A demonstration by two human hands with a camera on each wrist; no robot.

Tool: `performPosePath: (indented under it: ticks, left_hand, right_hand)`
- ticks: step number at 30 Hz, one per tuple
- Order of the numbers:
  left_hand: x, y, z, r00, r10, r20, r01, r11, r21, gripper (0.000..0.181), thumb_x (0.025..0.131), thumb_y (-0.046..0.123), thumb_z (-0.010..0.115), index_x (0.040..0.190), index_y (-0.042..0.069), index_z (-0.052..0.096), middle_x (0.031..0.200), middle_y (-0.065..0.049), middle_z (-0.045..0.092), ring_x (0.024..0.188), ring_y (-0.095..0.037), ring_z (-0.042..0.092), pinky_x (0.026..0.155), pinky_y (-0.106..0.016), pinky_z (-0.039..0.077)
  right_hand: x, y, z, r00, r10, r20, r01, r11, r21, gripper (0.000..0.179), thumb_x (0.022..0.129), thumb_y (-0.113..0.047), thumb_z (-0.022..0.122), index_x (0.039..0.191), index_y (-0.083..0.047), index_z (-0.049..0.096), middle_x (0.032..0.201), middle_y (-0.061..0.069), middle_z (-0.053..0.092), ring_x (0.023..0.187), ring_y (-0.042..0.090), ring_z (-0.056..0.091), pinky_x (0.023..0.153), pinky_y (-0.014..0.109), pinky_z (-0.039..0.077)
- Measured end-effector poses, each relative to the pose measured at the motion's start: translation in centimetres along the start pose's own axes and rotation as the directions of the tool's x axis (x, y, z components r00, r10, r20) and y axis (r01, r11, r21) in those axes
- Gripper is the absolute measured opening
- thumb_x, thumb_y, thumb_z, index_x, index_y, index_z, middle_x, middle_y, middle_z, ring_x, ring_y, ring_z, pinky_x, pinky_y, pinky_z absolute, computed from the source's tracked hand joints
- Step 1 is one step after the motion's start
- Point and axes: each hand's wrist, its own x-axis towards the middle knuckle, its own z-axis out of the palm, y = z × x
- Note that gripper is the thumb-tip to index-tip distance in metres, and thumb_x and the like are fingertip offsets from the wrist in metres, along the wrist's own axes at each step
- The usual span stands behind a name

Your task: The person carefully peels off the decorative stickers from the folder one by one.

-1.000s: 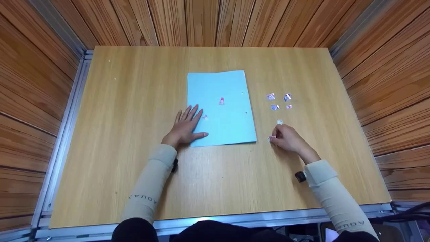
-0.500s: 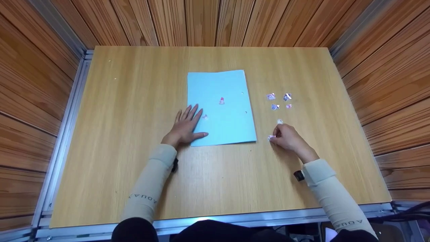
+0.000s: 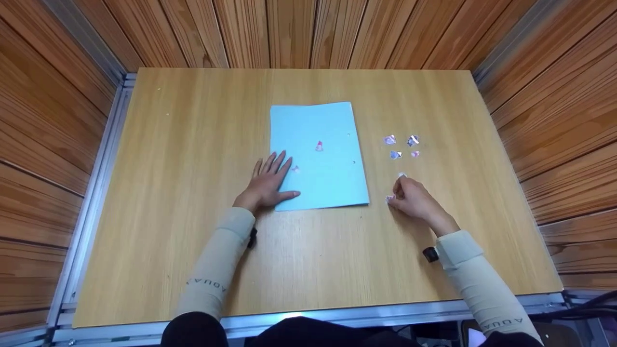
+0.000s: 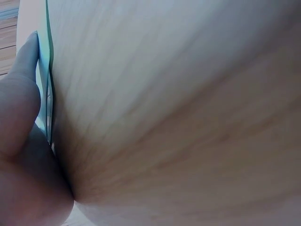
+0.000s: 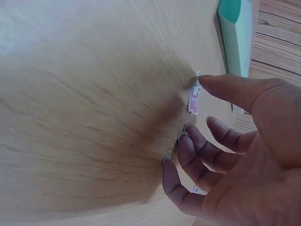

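Note:
A light blue folder (image 3: 328, 185) lies on the table, with a small pink figure sticker (image 3: 319, 146) and a paler one (image 3: 295, 169) on its cover. My left hand (image 3: 265, 188) rests spread over its lower left edge. Right of the folder, my right hand (image 3: 412, 198) is low over the table. Its thumb touches the edge of a small pink-and-white sticker (image 5: 194, 101). The other fingers are bent, fingertips at the tabletop, apart from the thumb. A whitish sticker (image 3: 402, 174) shows just beyond the fingers, partly hidden in the head view.
Several shiny purple and pink stickers (image 3: 395, 154) lie loose beyond my right hand. Tiny specks (image 3: 167, 114) dot the far left of the table (image 3: 193, 144). Wooden panels (image 3: 308, 33) and metal rails surround the table.
Both hands keep their places. The right hand shifts only very slightly at the sticker; the whole head view moves a few pixels.

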Motion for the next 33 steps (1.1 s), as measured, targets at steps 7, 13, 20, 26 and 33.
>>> performPosePath:
  ticks: [7, 13, 20, 26, 33]
  left_hand:
    - [-0.1, 0.2, 0.0, 1.000, 0.005, -0.002, -0.005, 1.000, -0.015, 0.096, 0.096, 0.062, 0.060, 0.166, 0.019, 0.010, 0.173, -0.005, -0.004, 0.158, -0.030, -0.011, 0.123, -0.057, -0.009]
    - [-0.1, 0.1, 0.1, 1.000, 0.007, -0.006, -0.007, 1.000, -0.013, 0.096, 0.096, 0.062, 0.059, 0.166, 0.019, 0.010, 0.173, -0.005, -0.004, 0.158, -0.030, -0.010, 0.124, -0.057, -0.009]
    - [0.0, 0.0, 0.1, 1.000, 0.005, -0.003, -0.005, 1.000, -0.030, 0.096, 0.097, 0.061, 0.060, 0.166, 0.019, 0.009, 0.173, -0.004, -0.005, 0.158, -0.029, -0.012, 0.123, -0.056, -0.012]
    - [0.0, -0.1, 0.0, 1.000, -0.003, 0.007, 0.003, 1.000, -0.022, 0.096, 0.097, 0.060, 0.061, 0.166, 0.019, 0.009, 0.173, -0.005, -0.005, 0.158, -0.030, -0.012, 0.123, -0.055, -0.011]
    - [0.1, -0.2, -0.1, 1.000, -0.005, 0.007, 0.005, 0.999, -0.038, 0.096, 0.096, 0.058, 0.062, 0.166, 0.018, 0.010, 0.173, -0.006, -0.004, 0.158, -0.029, -0.011, 0.123, -0.055, -0.011]
  right_hand:
    - [0.6, -1.1, -0.8, 1.000, -0.022, -0.020, 0.022, 1.000, 0.006, 0.030, 0.096, -0.014, 0.070, 0.118, 0.000, 0.055, 0.104, 0.017, 0.059, 0.092, 0.030, 0.057, 0.077, 0.039, 0.051]
    - [1.8, -3.0, -1.6, 0.999, -0.043, -0.002, 0.043, 0.999, -0.007, 0.038, 0.098, -0.017, 0.068, 0.129, 0.000, 0.053, 0.108, 0.017, 0.058, 0.091, 0.030, 0.060, 0.074, 0.040, 0.052]
    - [3.0, -4.9, -2.0, 0.999, -0.048, 0.009, 0.049, 0.999, -0.024, 0.044, 0.098, -0.020, 0.066, 0.135, -0.003, 0.053, 0.123, 0.018, 0.057, 0.109, 0.035, 0.058, 0.086, 0.051, 0.055]
    - [4.2, -6.5, -2.1, 0.997, -0.081, 0.013, 0.082, 0.995, -0.056, 0.045, 0.099, -0.020, 0.066, 0.138, -0.004, 0.052, 0.131, 0.018, 0.055, 0.119, 0.038, 0.056, 0.096, 0.056, 0.051]
    - [6.0, -8.7, -1.5, 0.993, -0.114, 0.010, 0.114, 0.988, -0.099, 0.048, 0.098, -0.021, 0.068, 0.141, -0.005, 0.053, 0.134, 0.016, 0.054, 0.119, 0.035, 0.056, 0.097, 0.053, 0.051]
